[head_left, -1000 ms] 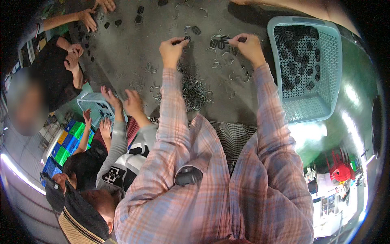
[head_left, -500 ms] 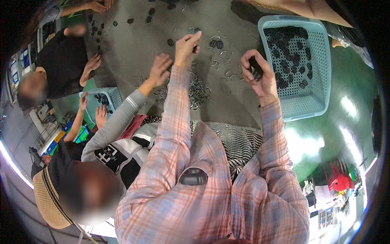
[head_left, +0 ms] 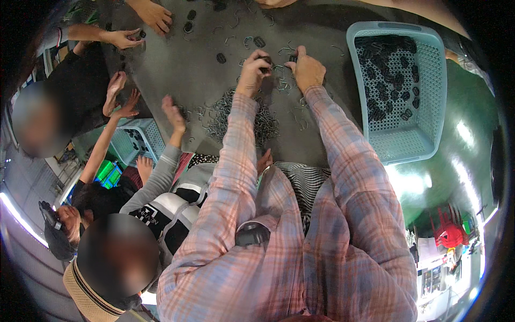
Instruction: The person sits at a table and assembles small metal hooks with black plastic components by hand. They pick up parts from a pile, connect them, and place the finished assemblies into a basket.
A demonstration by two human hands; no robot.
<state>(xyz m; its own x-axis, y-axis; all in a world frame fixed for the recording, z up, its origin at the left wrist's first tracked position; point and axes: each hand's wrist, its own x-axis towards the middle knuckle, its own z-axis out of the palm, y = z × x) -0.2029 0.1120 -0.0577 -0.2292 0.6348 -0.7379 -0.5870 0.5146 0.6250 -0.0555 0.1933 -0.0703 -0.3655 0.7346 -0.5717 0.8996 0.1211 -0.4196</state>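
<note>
Hands (head_left: pixel 310 71) drawn closer together, each clamped on small black pieces (head_left: pixel 293 58) (ribbed, roughly oval), partly hidden in the grip.

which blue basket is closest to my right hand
The larger-looking basket on the picture's right, to the right of your right hand; the smaller-looking basket sits far to the left, beyond your left hand.

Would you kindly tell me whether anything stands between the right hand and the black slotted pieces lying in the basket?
Yes, the left rim of the light-blue perforated basket lies between the right hand and those black slotted pieces; nothing else visible does.
</note>
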